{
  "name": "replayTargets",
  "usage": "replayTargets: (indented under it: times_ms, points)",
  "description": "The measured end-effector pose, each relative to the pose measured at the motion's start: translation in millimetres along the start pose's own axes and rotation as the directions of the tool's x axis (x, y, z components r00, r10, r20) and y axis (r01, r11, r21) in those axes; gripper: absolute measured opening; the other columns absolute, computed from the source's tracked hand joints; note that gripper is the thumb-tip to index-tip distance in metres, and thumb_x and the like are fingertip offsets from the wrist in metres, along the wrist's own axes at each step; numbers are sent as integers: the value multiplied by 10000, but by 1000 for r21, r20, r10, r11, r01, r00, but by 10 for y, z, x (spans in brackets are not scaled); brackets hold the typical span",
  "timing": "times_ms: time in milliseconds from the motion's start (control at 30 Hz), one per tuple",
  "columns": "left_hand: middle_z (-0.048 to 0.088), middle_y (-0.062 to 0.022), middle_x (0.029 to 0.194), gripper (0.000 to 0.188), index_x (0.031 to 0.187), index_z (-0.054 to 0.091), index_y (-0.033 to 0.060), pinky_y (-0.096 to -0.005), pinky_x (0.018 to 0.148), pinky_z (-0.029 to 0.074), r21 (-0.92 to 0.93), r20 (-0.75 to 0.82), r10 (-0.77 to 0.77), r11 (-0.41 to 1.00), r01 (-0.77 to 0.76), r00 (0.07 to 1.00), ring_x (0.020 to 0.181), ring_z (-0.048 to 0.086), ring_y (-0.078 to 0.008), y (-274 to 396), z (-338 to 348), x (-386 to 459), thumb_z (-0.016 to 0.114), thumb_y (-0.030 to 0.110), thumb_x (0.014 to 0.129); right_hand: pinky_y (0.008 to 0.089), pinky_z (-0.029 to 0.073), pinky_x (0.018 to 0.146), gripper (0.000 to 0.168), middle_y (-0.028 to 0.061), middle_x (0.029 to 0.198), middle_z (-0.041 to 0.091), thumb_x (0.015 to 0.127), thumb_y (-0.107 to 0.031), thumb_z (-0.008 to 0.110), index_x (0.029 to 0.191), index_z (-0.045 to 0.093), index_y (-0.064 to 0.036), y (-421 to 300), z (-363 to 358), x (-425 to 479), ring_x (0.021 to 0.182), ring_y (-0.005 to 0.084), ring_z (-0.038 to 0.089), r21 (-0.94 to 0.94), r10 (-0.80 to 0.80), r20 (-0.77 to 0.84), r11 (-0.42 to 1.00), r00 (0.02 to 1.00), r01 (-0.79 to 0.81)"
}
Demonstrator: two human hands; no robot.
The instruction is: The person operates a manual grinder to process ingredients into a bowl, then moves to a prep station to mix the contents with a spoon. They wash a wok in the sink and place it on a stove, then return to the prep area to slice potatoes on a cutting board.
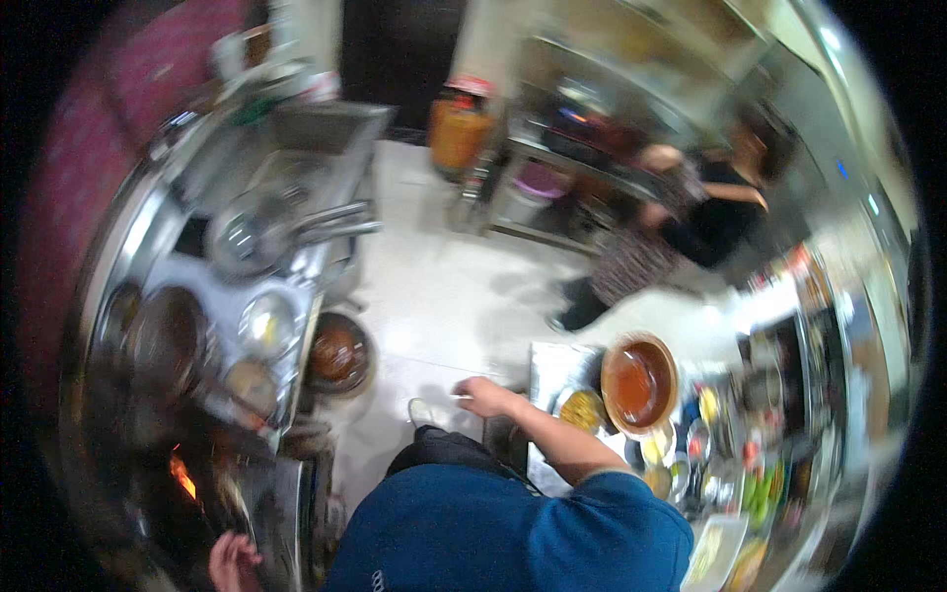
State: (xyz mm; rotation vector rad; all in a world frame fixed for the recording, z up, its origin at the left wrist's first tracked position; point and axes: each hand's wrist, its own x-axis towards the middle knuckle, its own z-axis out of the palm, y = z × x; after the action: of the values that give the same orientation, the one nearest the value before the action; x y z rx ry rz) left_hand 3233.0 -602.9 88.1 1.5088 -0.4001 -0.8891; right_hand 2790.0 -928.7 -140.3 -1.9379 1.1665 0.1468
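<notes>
My right hand (479, 396) hangs over the pale floor in front of my blue shirt, fingers curled, with a small white thing at the fingertips that is too blurred to name. Low at the left, my left hand (234, 560) is beside the stove, where an orange flame (183, 477) burns; its fingers are loosely bent and nothing shows in them. A dark wok (169, 340) sits on the range above that flame. Nearest to my right arm, a metal bowl of yellow food (581, 411) stands on a steel table beside a large brown bowl of reddish liquid (638, 385).
Two people (666, 214) stand at the back right near a steel shelf. An orange gas cylinder (460, 129) is by the dark doorway. A steel sink (318, 129) is at the upper left. A pot of brown liquid (339, 354) stands beside the range. Food containers line the right counter.
</notes>
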Motion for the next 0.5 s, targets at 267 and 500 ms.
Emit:
replayTargets:
  times_ms: [267, 500]
  points:
    - [674, -163, 1061, 421, 1318, 550, -102, -367, 849, 549, 362, 803, 55, 745, -560, 593, 941, 667, -221, 1405, 1140, 1444, 596, 164, 995, 437, 510, 948, 365, 219, 1166, 668, 913, -195, 630, 1205, 647, 24, 239, -362, -382, 1079, 383, 639, 319, -2, -381, 938, 925, 134]
    - [658, -173, 1127, 423, 1318, 552, -102, -364, 861, 541, 172, 981, -171, 576, -799, 88, 960, 658, -223, 1765, 3504, 2335, 606, 152, 984, 391, 537, 868, 307, 213, 1065, 701, 935, -169, 637, 1167, 654, 31, 747, -983, -691, 982, 327, 685, 579, 304, -604, 803, 737, 143]
